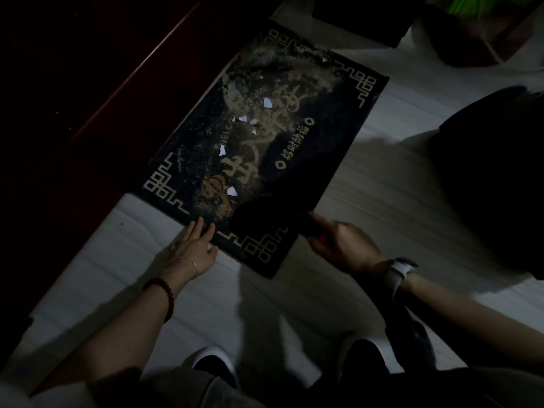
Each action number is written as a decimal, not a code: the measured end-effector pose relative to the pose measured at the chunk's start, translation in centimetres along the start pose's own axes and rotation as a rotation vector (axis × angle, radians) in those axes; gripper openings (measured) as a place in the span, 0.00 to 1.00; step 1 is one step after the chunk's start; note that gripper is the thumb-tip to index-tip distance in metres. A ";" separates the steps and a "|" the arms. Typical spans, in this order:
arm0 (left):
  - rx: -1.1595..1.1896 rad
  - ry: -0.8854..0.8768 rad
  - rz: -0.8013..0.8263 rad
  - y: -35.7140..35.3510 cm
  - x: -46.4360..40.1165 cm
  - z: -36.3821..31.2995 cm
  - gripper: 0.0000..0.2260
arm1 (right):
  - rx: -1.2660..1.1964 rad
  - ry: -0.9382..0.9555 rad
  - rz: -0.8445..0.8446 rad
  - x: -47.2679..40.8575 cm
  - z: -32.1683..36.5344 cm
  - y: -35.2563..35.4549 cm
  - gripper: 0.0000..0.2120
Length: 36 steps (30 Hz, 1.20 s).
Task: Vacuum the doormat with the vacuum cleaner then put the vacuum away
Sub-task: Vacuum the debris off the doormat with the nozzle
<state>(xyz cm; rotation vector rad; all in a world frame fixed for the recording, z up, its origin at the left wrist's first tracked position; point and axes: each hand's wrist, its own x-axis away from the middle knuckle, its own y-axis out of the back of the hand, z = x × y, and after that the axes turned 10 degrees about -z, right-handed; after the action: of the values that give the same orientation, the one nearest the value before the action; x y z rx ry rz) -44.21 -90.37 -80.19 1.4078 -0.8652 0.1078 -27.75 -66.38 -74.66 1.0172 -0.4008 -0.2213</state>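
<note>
Head view: we see the doormat [294,160] flat on pale floor beside the dark red door [123,92]. Our left hand [194,245] presses its near edge with straight fingers, probably to steady it. Our right hand [338,242] grips a dark handle, likely the vacuum cleaner [303,226]. White paper scraps [267,102] lie mid-mat.
</note>
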 end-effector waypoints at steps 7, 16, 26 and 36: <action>-0.012 -0.049 -0.033 -0.5 -0.4 1.4 0.25 | 0.140 -0.033 -0.036 -2.7 2.4 -0.4 0.28; 0.049 -0.106 -0.042 -0.4 -0.6 2.2 0.23 | 0.177 0.107 0.094 0.2 3.7 0.2 0.28; 0.045 -0.102 -0.066 -0.1 -0.9 2.7 0.23 | 0.132 0.085 0.130 -1.2 4.4 -1.2 0.30; -0.005 -0.059 -0.109 -0.4 -0.4 2.1 0.24 | 0.089 -0.085 -0.009 -6.0 3.1 0.6 0.28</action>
<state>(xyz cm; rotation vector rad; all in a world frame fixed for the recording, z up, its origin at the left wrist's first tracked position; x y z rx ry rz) -45.21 -92.14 -80.93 1.4561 -0.8349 -0.0189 -34.47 -66.29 -74.04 1.1002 -0.4868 -0.2575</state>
